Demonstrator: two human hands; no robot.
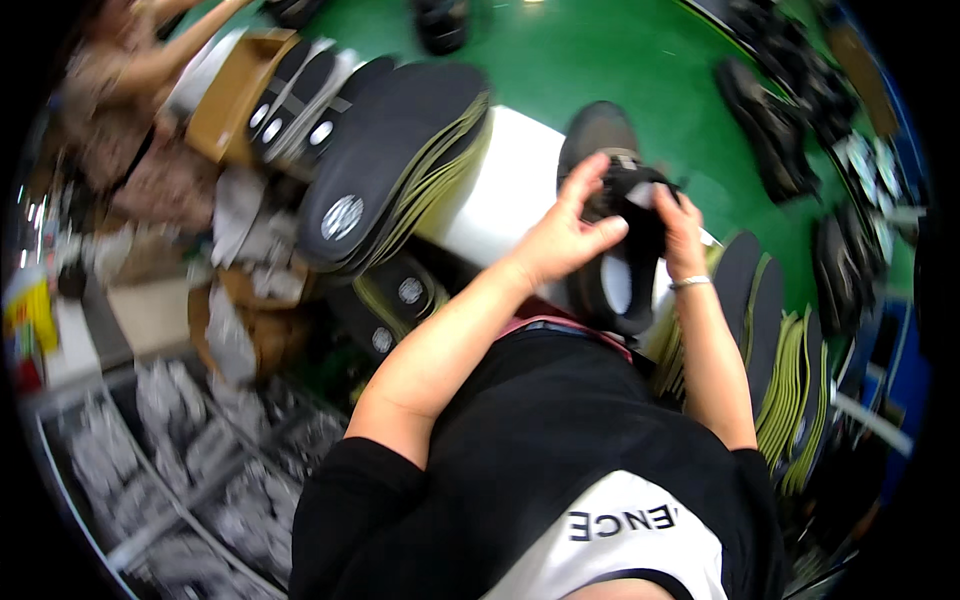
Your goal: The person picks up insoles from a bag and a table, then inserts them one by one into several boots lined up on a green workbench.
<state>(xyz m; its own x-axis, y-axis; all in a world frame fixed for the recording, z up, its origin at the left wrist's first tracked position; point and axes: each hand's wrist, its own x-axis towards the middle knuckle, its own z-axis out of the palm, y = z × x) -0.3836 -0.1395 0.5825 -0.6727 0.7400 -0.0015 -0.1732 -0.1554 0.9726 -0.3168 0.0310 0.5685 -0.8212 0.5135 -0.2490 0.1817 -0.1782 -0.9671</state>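
A dark brown and black shoe (600,130) lies in front of me, toe pointing away, on a white surface. A pale patch shows inside its heel end. My left hand (565,235) is at the shoe's left side, thumb and forefinger spread apart over the lacing area. The thumb points across toward the opening. At the right side of the opening, my right hand (682,235) pinches the black upper near the tongue. The exact spot under the right fingers is hidden.
Stacked dark insoles (390,150) with yellow-green edges stand left on the white table (515,150); more insoles (790,390) stand right. Shoes (765,130) line a rack at far right. A person (130,110) works at far left, beyond a cardboard box (235,100). Grey wrapped items fill a crate (180,500) lower left.
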